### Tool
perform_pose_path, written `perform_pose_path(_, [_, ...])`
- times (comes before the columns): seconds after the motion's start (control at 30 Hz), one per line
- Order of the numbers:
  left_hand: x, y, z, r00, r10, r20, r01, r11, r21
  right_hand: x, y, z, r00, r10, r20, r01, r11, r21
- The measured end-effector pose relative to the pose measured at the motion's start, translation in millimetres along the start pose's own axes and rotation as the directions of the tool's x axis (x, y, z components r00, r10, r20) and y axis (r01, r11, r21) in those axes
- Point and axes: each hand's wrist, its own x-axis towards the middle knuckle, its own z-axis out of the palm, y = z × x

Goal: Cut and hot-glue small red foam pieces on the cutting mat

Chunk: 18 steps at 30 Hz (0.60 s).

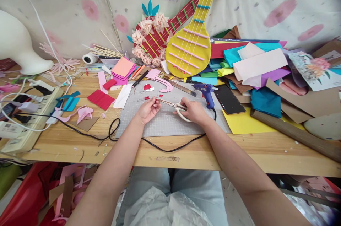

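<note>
My right hand (pixel 193 110) is closed round the handles of a pair of white-handled scissors (pixel 182 111), whose blades point left. Pinched in the fingertips of my left hand (pixel 148 109) is a tiny red piece (pixel 156 100), right at the scissor tips. Both hands are over a grey cutting mat (pixel 165 128). Beyond my left hand a small red scrap (pixel 147 86) and smaller red bits lie on the mat, near a curved pink paper strip (pixel 167 85). A blue glue gun (pixel 207 92) lies just past my right hand.
A phone (pixel 229 98) lies on the right beside yellow paper (pixel 243 123). Two paper lutes, yellow (pixel 188 50) and red (pixel 153 39), lean at the back. A black cable (pixel 170 150) loops along the front. A power strip (pixel 34 123) stands left; coloured sheets (pixel 262 59) are heaped right.
</note>
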Motion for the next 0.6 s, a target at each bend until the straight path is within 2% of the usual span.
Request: perform_pose_path(0.6, [1.3,0.4,-2.6,0.998,-0.027,0.049,0.028,0.999,-0.020,0.5,2.7,-1.4,1.000,-0.010,0.005,0.010,1.000,-0.006])
